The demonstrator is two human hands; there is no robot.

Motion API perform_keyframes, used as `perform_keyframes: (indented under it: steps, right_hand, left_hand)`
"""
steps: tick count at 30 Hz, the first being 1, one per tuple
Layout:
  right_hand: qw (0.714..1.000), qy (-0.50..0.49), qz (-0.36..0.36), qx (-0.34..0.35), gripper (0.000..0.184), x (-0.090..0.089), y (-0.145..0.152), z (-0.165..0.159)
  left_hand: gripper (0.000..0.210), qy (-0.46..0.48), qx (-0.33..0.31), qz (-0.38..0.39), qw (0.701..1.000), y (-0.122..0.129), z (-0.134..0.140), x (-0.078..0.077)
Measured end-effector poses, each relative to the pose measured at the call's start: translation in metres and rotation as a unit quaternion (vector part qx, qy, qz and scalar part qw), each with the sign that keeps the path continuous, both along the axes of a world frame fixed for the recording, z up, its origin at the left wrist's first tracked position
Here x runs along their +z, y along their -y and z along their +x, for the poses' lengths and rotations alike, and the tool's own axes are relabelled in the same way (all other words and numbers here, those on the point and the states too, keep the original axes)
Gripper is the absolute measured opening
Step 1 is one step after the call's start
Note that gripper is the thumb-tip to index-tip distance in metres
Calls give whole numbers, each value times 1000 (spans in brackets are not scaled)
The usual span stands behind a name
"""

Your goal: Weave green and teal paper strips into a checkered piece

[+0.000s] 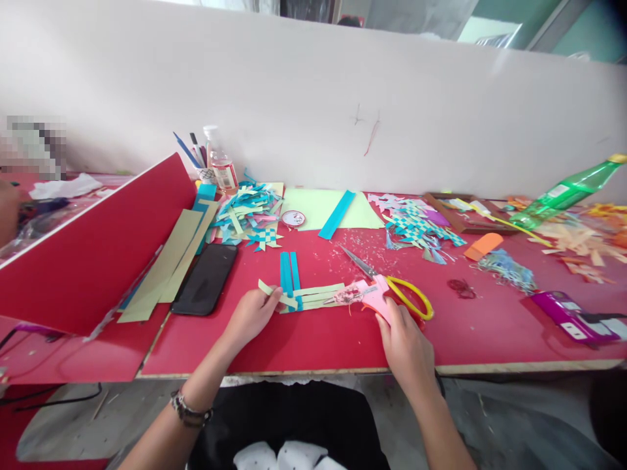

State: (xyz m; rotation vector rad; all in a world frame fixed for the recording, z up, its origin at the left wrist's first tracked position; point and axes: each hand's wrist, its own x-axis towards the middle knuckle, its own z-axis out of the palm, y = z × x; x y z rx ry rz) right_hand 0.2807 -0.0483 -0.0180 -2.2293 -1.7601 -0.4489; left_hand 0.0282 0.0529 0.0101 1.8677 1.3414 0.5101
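At a red counter (304,352), a person's left grip (255,312) pinched a short pale strip (266,287) at the left edge of a small paper weave (296,300), while the right grip (405,349) was wrapped around the handle of a pink glue gun (375,295). The weave lay flat near the counter's front edge, between the two hands, its teal strips (289,271) pointing to the far side and its pale lengths running right, beneath the gun's nozzle.

The nozzle, which looked crusted with residue, posed the likeliest trouble: if hot, a drip or a stray thread of glue could have marked the paper or stuck it to the counter. Swung farther left, the tip could have burned the left fingertips. A tug on the pinched strip might have skewed the crossings, since the strip sat at a slant and the long ends appeared loose.

Yellow-handled scissors (411,301) lay just beyond the gun, a blade pointing to the far left; a careless sweep of the right hand could have knocked them into the weave. A dark phone (204,279) rested to the left, well apart from the nozzle.
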Motion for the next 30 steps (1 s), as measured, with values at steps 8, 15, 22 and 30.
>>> perform_keyframes:
  steps: [8, 15, 22, 30]
  right_hand:
    - [1000, 5, 2, -14, 35, 3, 5, 9]
    - [1000, 20, 6, -23, 34, 2, 7, 15]
    - [1000, -2, -6, -27, 38, 4, 10, 21]
    - [999, 19, -6, -37, 34, 4, 11, 24]
  left_hand:
    - [45, -4, 3, -2, 1000, -1, 0, -1]
    - [45, -8, 1, 2, 1000, -1, -1, -1]
    - [46, -5, 5, 0, 1000, -1, 0, -1]
    - [46, -15, 12, 4, 1000, -1, 0, -1]
